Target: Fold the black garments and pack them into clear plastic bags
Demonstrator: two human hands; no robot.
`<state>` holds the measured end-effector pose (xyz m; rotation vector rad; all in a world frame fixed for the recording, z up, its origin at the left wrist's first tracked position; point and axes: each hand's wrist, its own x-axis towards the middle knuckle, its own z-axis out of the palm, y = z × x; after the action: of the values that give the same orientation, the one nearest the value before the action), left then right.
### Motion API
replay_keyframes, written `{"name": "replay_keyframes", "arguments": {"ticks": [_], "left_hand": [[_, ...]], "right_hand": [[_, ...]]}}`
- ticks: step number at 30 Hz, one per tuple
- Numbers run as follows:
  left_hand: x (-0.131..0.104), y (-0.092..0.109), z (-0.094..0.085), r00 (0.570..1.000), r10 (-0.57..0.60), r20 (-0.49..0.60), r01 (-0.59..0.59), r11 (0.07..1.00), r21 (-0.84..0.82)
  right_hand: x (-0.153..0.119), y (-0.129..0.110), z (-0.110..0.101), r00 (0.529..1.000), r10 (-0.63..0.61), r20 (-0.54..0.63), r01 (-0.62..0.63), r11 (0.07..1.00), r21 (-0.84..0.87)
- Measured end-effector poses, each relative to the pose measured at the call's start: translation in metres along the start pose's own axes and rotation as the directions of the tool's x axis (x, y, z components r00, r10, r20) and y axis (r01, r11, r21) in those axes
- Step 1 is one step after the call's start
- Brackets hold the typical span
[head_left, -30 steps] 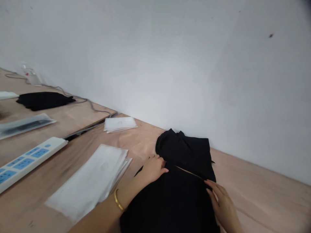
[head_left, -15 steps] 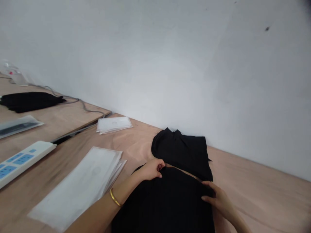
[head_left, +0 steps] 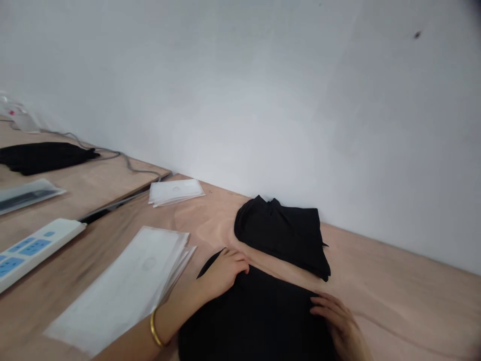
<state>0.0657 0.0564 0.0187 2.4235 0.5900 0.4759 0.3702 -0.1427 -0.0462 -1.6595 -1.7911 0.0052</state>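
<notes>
A black cloth [head_left: 259, 321] lies spread on the wooden table in front of me. My left hand [head_left: 224, 273], with a gold bangle on the wrist, rests on its far left edge, palm down with the fingers bent over the fabric. On the far right corner lies my right hand [head_left: 336, 318], its fingers stretched out flat over the edge. Beyond both hands, against the wall, sits a folded black cloth [head_left: 283, 233], with a strip of bare wood between the two cloths.
Left of the cloth is a stack of frosted plastic bags [head_left: 124, 286], with a smaller stack [head_left: 176, 190] behind. Farther left are a white power strip [head_left: 37, 248], a bagged item [head_left: 28, 195], another black cloth [head_left: 45, 156] and a grey cable [head_left: 141, 171] along the wall [head_left: 263, 100].
The near cloth's far edge has shifted toward me, widening the gap to the folded cloth. My left hand has moved slightly left and flattened; my right hand's pinch has loosened into extended fingers.
</notes>
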Motion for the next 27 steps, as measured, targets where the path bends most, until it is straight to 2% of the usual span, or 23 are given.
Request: {"name": "replay_keyframes", "arguments": {"ticks": [2, 4, 7, 9, 12, 15, 18, 20, 23, 27], "left_hand": [[-0.005, 0.011, -0.001, 1.000, 0.014, -0.019, -0.011, 0.993, 0.120], [-0.008, 0.024, 0.001, 0.999, 0.044, -0.002, -0.042, 0.977, 0.207], [-0.012, 0.036, 0.008, 0.989, 0.051, 0.136, -0.082, 0.968, 0.237], [-0.017, 0.034, 0.011, 0.975, 0.002, 0.223, -0.059, 0.967, 0.249], [-0.022, 0.027, 0.010, 0.962, -0.041, 0.270, -0.028, 0.969, 0.245], [-0.012, 0.026, 0.004, 0.980, -0.049, 0.193, 0.006, 0.975, 0.221], [0.013, 0.032, 0.002, 0.990, -0.060, 0.128, 0.038, 0.986, 0.165], [0.033, 0.034, 0.004, 0.984, -0.036, 0.175, 0.013, 0.992, 0.129], [0.057, 0.030, 0.009, 0.963, -0.025, 0.268, -0.005, 0.994, 0.112], [0.071, 0.015, 0.006, 0.925, -0.070, 0.374, 0.027, 0.993, 0.118]], "right_hand": [[-0.001, -0.013, -0.001, 0.999, -0.041, -0.022, 0.036, 0.984, -0.173], [0.005, -0.031, 0.003, 1.000, -0.013, -0.027, 0.006, 0.962, -0.273], [0.013, -0.054, 0.018, 0.987, 0.077, 0.143, -0.026, 0.946, -0.324], [0.010, -0.056, 0.027, 0.956, 0.144, 0.255, -0.054, 0.942, -0.330], [0.002, -0.041, 0.027, 0.923, 0.260, 0.283, -0.168, 0.936, -0.310], [0.004, -0.021, 0.016, 0.904, 0.376, 0.204, -0.335, 0.919, -0.208], [0.022, -0.011, 0.004, 0.851, 0.499, 0.163, -0.499, 0.865, -0.042], [0.036, -0.012, -0.004, 0.835, 0.510, 0.208, -0.530, 0.847, 0.049], [0.049, -0.017, -0.016, 0.854, 0.448, 0.265, -0.503, 0.841, 0.200], [0.051, -0.021, -0.030, 0.863, 0.425, 0.275, -0.505, 0.758, 0.414]]}}
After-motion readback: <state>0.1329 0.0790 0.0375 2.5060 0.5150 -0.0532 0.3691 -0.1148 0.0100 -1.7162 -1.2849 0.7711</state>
